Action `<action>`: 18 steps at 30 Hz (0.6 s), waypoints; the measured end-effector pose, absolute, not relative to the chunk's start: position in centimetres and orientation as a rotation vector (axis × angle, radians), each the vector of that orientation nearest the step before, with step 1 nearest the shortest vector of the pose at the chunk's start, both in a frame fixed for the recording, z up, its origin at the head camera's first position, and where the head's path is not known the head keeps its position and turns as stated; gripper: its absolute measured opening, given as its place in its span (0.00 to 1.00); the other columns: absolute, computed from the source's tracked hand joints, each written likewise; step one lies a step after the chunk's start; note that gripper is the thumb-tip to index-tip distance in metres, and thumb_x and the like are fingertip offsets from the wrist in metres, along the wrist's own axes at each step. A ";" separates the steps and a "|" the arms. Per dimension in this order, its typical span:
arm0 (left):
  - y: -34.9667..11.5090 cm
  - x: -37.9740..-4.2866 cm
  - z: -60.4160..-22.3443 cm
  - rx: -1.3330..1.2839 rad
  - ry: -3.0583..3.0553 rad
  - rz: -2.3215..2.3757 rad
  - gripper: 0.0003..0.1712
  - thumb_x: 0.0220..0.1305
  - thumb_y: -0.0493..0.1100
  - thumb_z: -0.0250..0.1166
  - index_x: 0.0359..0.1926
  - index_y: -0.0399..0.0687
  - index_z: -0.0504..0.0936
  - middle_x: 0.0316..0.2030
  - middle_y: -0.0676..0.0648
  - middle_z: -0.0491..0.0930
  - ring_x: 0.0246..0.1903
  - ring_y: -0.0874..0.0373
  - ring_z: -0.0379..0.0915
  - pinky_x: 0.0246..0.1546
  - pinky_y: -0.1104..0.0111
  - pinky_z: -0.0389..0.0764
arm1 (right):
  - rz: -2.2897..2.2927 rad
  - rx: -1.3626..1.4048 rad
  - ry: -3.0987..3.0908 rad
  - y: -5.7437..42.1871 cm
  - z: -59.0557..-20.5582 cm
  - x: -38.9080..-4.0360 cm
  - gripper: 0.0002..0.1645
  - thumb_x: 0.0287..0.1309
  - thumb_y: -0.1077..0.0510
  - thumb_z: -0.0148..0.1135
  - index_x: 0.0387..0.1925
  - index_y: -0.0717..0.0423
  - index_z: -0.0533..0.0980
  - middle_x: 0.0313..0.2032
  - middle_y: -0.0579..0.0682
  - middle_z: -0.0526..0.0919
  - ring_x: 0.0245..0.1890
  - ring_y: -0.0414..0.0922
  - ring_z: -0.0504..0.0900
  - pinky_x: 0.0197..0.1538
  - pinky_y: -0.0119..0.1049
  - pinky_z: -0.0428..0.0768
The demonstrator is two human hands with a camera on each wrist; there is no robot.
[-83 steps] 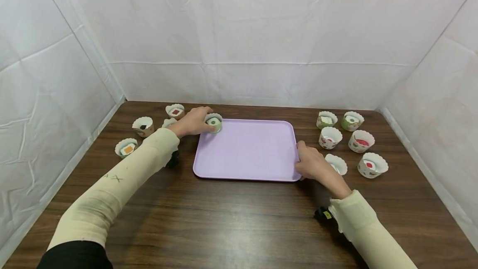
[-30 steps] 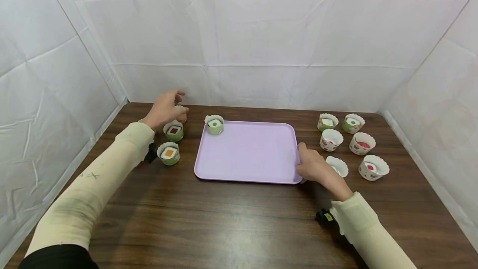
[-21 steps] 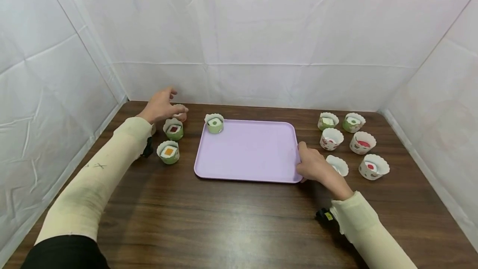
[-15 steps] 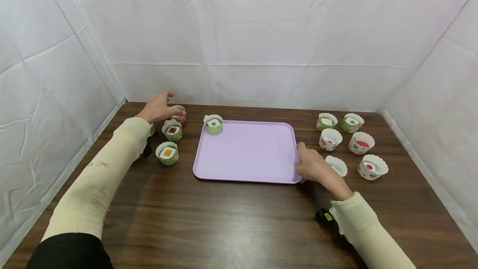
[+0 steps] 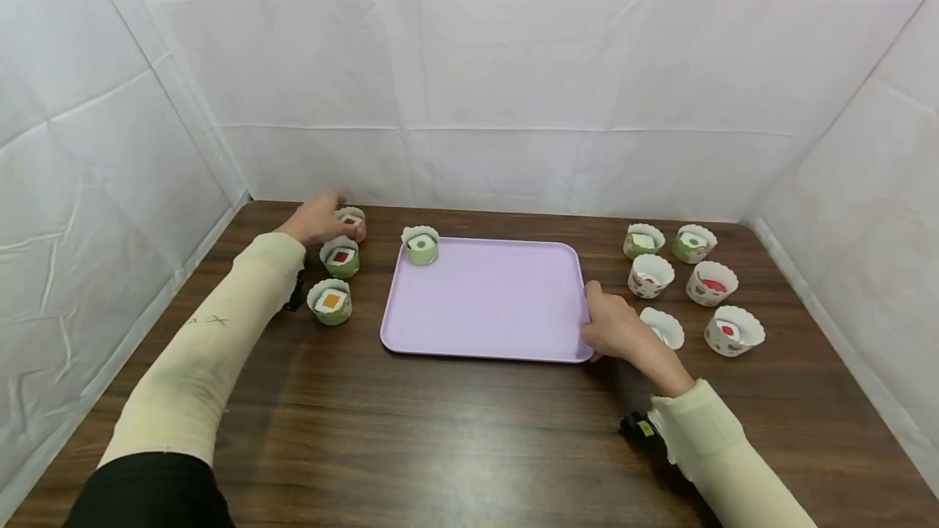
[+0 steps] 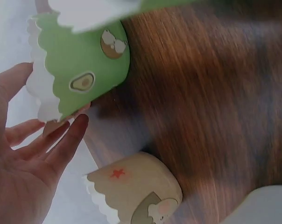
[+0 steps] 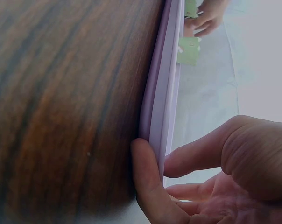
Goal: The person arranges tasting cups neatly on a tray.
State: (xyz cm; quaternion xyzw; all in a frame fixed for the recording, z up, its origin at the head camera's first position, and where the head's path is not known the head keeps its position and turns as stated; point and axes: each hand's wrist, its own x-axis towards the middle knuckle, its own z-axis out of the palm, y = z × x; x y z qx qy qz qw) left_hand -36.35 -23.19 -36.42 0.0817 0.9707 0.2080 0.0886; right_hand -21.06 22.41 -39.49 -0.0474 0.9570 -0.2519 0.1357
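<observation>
Lilac rectangular tray (image 5: 484,296): smooth, plastic-looking, with a soft satin finish. Dark brown table (image 5: 440,430): wood-grain surface, smooth, glossy where light reflects towards the front. Green, round, scallop-rimmed cup (image 6: 92,60): stiff printed paper, smooth and matt. Beige, round, scallop-rimmed cup (image 6: 131,184): likewise printed paper, low in sheen. Cream long sleeve (image 5: 198,357): matt cloth, wrinkled. White upright sheeting (image 5: 499,63): creased, faintly shiny; cloth or plastic cannot be told.
</observation>
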 end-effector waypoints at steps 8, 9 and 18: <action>-22.7 -36.6 -37.0 0.246 2.861 0.614 0.39 0.61 0.51 0.63 0.66 0.33 0.60 0.59 0.30 0.68 0.58 0.36 0.66 0.54 0.46 0.73 | -0.705 -0.116 2.761 22.5 -39.4 -20.9 0.34 0.51 0.69 0.49 0.61 0.71 0.55 0.46 0.71 0.75 0.18 0.45 0.80 0.19 0.34 0.80; -22.6 -36.6 -37.0 0.246 2.859 0.618 0.39 0.62 0.51 0.63 0.66 0.33 0.61 0.59 0.31 0.68 0.58 0.37 0.66 0.54 0.47 0.73 | -0.705 -0.119 2.763 22.6 -39.4 -20.8 0.34 0.51 0.69 0.49 0.62 0.72 0.55 0.46 0.72 0.75 0.18 0.45 0.80 0.19 0.34 0.80; -22.7 -36.3 -36.7 0.267 2.893 0.585 0.38 0.63 0.50 0.61 0.66 0.33 0.61 0.60 0.30 0.68 0.59 0.35 0.64 0.57 0.45 0.70 | -0.735 -0.144 2.768 22.6 -39.2 -20.7 0.32 0.51 0.70 0.48 0.59 0.71 0.57 0.45 0.72 0.75 0.19 0.45 0.80 0.19 0.35 0.81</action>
